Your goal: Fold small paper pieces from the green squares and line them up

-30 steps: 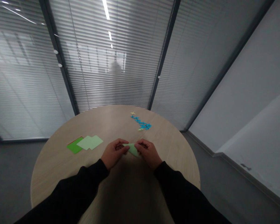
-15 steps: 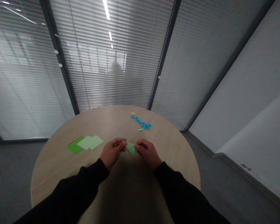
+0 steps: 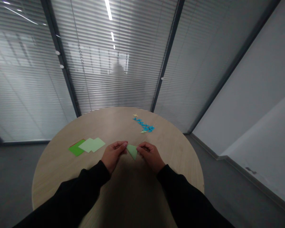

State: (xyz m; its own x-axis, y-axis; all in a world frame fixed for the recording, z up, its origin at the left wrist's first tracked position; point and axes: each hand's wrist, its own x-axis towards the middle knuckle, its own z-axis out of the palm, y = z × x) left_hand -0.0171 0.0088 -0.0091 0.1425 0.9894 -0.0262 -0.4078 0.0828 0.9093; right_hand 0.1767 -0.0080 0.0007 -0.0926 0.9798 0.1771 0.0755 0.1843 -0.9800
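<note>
Between my hands is a small pale green piece of folded paper (image 3: 132, 151), a triangle with one corner pointing down toward me. My left hand (image 3: 114, 154) pinches its left corner between thumb and fingers. On the right side, my right hand (image 3: 151, 155) grips the opposite edge, thumb on top and fingers curled. Both hands are low over the round table. Left of my left hand lie pale green paper sheets (image 3: 92, 145), partly overlapping a brighter green sheet (image 3: 76, 149).
Beyond my hands, several small blue folded paper pieces (image 3: 144, 125) lie in a slanting row, with a yellowish star-like piece (image 3: 135, 115) at the far end. The round wooden table (image 3: 114, 122) stands before glass panels with blinds (image 3: 114, 88). A white wall (image 3: 256, 107) rises at right.
My left thumb and fingers have shifted slightly left along the folded paper, showing more of its left corner. My right hand stays nearly still.
</note>
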